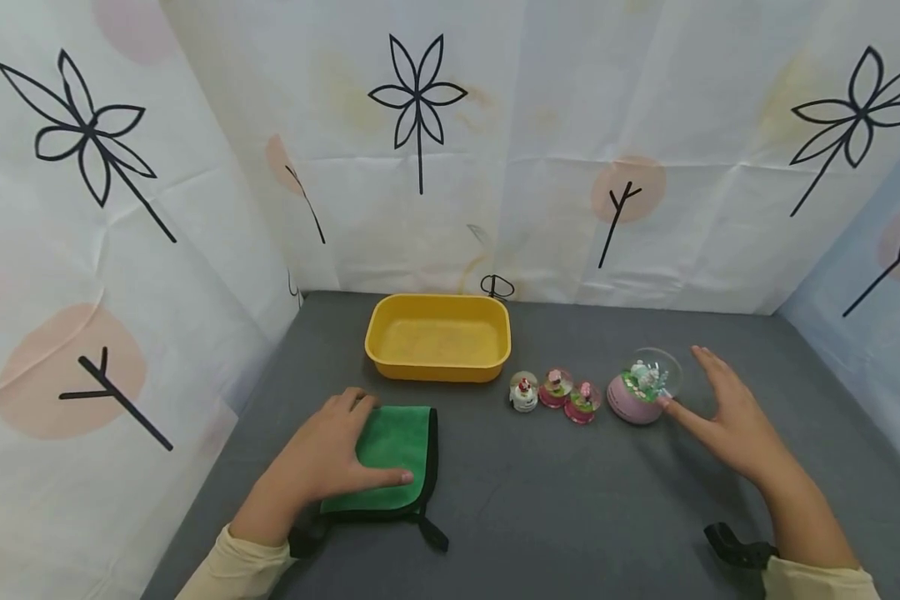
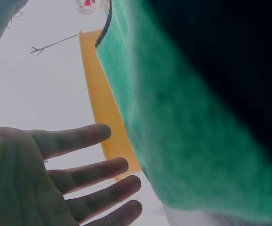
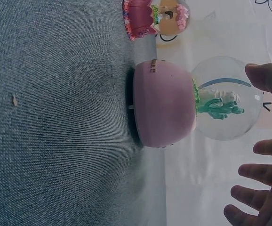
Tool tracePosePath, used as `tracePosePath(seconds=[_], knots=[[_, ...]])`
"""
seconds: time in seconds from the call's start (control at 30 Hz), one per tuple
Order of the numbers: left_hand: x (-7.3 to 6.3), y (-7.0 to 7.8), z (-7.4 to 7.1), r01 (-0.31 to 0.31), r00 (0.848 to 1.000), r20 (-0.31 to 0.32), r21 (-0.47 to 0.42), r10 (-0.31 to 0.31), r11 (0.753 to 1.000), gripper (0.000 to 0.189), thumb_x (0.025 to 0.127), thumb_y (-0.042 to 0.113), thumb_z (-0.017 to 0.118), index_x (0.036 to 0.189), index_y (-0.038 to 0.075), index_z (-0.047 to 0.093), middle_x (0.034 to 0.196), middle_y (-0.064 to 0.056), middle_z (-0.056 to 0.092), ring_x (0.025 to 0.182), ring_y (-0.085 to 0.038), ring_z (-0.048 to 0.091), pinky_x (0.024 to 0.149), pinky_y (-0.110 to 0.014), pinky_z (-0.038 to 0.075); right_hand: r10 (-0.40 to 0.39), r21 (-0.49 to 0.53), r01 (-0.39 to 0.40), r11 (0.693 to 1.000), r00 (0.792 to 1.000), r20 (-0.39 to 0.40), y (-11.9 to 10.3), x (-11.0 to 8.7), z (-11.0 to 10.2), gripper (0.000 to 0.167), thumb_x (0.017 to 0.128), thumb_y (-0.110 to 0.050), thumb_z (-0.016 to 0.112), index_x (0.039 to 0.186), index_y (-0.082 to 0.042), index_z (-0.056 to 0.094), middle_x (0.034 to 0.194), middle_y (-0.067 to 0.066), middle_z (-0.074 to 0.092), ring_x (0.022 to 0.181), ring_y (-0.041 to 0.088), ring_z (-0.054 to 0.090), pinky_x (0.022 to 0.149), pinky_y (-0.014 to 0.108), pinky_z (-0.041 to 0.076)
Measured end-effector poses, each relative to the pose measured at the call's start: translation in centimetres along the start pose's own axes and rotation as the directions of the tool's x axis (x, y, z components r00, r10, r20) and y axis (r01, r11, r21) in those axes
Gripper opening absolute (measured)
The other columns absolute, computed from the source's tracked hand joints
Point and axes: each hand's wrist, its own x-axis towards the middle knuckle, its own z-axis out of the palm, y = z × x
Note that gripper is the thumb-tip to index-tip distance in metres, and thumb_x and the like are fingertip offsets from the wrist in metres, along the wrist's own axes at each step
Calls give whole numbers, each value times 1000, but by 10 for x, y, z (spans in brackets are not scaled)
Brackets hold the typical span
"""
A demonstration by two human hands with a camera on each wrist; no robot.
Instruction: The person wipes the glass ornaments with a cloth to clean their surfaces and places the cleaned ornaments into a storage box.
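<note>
Right hand (image 1: 738, 429), spread wide beside the large snow globe (image 1: 643, 387) right of centre, would probably do best gripping its pink base (image 3: 164, 103); left hand (image 1: 326, 454), also wide, is over the green cloth (image 1: 393, 446), lower left of centre.

Gray table (image 1: 510, 517) is carrying a yellow bin (image 1: 438, 370), which is sitting near the back edge by the white backdrop (image 1: 525, 108). Small white-based globe (image 1: 524, 400) is standing near bin's front right corner; two small pink-based globes (image 1: 553, 395) are standing just beside it, close together. Backdrop is showing black line flowers (image 1: 417, 96) and twigs (image 1: 617, 218), some overlapping peach circles (image 1: 648, 175).
</note>
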Motion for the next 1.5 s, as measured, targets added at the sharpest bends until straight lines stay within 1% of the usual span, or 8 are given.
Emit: tracePosePath(seconds=[0.13, 0.23, 0.47, 0.63, 0.77, 1.03, 1.33, 1.5], knots=[[-1, 5, 0, 5, 1000, 15, -4, -4, 1000, 126, 66, 101, 63, 152, 9, 53, 151, -11, 52, 132, -33, 56, 102, -57, 56, 2, 13, -2, 1000, 1000, 1, 1, 0, 0, 100, 100, -36, 75, 169, 0, 13, 170, 37, 17, 154, 63, 18, 111, 87, 22], [-2, 7, 0, -7, 1000, 22, -18, 8, 1000, 125, 65, 99, 67, 153, 10, 53, 152, -11, 51, 133, -32, 55, 102, -56, 56, 0, 19, 0, 1000, 1000, -5, 2, 0, 1, 99, 99, -35, 75, 168, 1, 15, 170, 38, 18, 154, 63, 19, 112, 87, 22], [-1, 7, 5, -78, 997, 23, -42, 79, 996, 120, 63, 87, 82, 153, 12, 54, 150, -9, 52, 133, -30, 54, 101, -53, 56, 5, 16, -5, 1000, 1000, 10, 2, 1, 1, 99, 100, -37, 75, 169, 1, 14, 169, 38, 18, 153, 64, 19, 111, 86, 23], [3, 5, 11, -86, 994, 56, -50, 88, 995, 124, 60, 87, 84, 156, 14, 52, 151, -8, 50, 134, -29, 53, 100, -51, 57, 21, 13, -21, 1000, 1000, 20, 3, 2, 3, 100, 100, -39, 74, 169, 1, 13, 169, 38, 18, 153, 63, 20, 110, 86, 24], [6, 4, 14, -82, 993, 79, -50, 86, 995, 127, 59, 87, 84, 159, 17, 49, 153, -9, 49, 136, -31, 52, 101, -52, 57, 35, 18, -35, 999, 999, 30, 5, 2, 3, 100, 100, -39, 74, 169, 0, 13, 170, 38, 18, 153, 64, 21, 110, 86, 25], [14, 0, 15, -125, 986, 109, -21, 127, 992, 128, 58, 87, 85, 158, 15, 50, 149, -8, 53, 135, -31, 53, 105, -53, 55, 71, 30, -72, 997, 996, 52, 6, 2, 6, 99, 102, -41, 71, 170, -2, 10, 169, 40, 16, 151, 66, 20, 107, 87, 26], [14, -2, 10, -179, 978, 102, -35, 182, 983, 133, 51, 82, 92, 157, 13, 51, 147, -9, 56, 129, -28, 56, 107, -51, 54, 95, 91, -101, 991, 993, 69, 7, 3, 13, 98, 102, -36, 73, 168, 3, 12, 164, 44, 24, 142, 67, 34, 106, 82, 37], [15, -2, 10, -188, 976, 105, -41, 191, 981, 133, 51, 79, 94, 158, 13, 50, 150, -10, 54, 130, -30, 55, 107, -53, 54, 126, 93, -134, 987, 988, 85, 7, 6, 18, 103, 99, -36, 77, 167, 5, 12, 164, 42, 25, 141, 67, 38, 106, 80, 40]])
